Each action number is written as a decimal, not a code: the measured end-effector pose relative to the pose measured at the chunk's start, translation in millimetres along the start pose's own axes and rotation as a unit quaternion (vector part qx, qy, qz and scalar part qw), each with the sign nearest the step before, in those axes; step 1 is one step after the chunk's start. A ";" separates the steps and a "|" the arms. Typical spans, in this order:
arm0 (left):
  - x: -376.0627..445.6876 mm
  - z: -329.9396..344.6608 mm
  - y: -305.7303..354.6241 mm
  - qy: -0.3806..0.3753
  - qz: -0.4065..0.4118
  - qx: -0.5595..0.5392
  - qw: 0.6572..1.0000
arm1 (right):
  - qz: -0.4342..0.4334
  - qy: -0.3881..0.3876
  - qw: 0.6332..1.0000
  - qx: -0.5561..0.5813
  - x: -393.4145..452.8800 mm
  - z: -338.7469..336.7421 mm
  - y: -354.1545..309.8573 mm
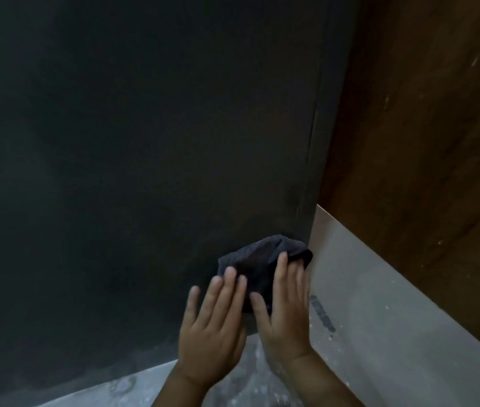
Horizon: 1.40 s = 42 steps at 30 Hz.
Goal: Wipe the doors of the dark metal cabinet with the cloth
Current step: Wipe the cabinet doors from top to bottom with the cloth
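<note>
The dark metal cabinet door (145,142) fills most of the head view, with a vertical seam near its right edge. A dark crumpled cloth (259,257) lies against the door's lower right corner. My left hand (212,324) presses on the cloth's lower left part with straight fingers. My right hand (285,306) presses flat on the cloth's right side, fingers straight and pointing up. Part of the cloth is hidden under both hands.
A brown wooden wall (423,127) stands right of the cabinet. Below it runs a pale tiled skirting (379,304), touching the cabinet's corner beside the cloth. Grey speckled floor (145,383) shows at the bottom.
</note>
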State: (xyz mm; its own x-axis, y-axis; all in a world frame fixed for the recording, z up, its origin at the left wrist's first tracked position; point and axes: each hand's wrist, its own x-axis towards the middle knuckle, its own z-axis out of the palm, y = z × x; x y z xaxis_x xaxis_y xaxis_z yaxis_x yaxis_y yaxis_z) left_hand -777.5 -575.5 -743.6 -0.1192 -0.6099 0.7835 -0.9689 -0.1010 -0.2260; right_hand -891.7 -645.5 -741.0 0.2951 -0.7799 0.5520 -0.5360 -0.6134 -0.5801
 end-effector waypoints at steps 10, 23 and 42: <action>2.3 -44.5 -92.6 0.055 -0.095 0.114 0.987 | -0.113 0.188 0.969 -0.112 76.0 -7.2 -63.6; -39.8 -56.5 -127.5 0.006 -0.090 0.121 0.989 | -0.386 0.142 0.878 -0.246 39.1 38.3 -66.8; -51.3 -79.3 -147.0 -0.036 -0.082 0.083 0.992 | -0.490 0.080 0.826 -0.268 13.0 85.6 -97.6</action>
State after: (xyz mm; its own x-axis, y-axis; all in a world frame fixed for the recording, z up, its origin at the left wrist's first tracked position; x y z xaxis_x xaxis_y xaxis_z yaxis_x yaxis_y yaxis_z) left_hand -646.1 -467.1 -704.6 0.0588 -0.6279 0.7761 -0.9240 -0.3286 -0.1958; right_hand -767.8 -606.4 -728.4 0.7088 0.1117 0.6965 -0.3873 -0.7636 0.5166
